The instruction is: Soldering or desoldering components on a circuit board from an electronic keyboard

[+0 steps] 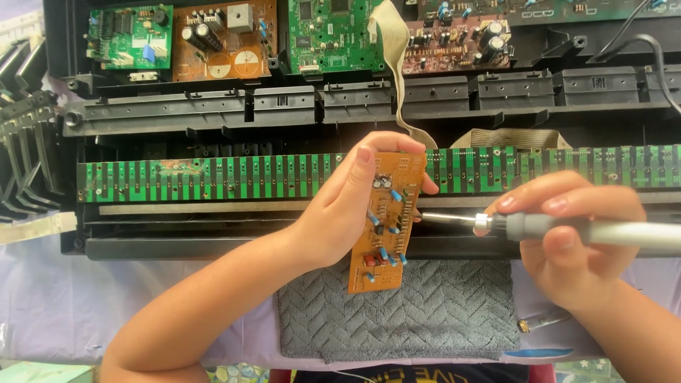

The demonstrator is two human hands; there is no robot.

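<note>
The small orange circuit board (386, 221) stands upright in our left hand (340, 213), fingers clamped on its top and back edge, above the grey towel (425, 312) so its component side faces the tool. Our right hand (567, 245) pinches a grey soldering iron (539, 228) like a pen, its tip touching the board's right edge. Behind lies the long green contact strip (213, 179) of an opened keyboard.

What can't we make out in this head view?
- Back of the small orange circuit board: faces away, and the left hand covers its left edge.
- Tail of the grey-handled soldering iron: cut off by the right frame edge; the right hand hides part of the grip.
- Whether the iron's metal tip touches the board: too small to tell.
- Long green contact strip: partly hidden behind hands and board.
</note>
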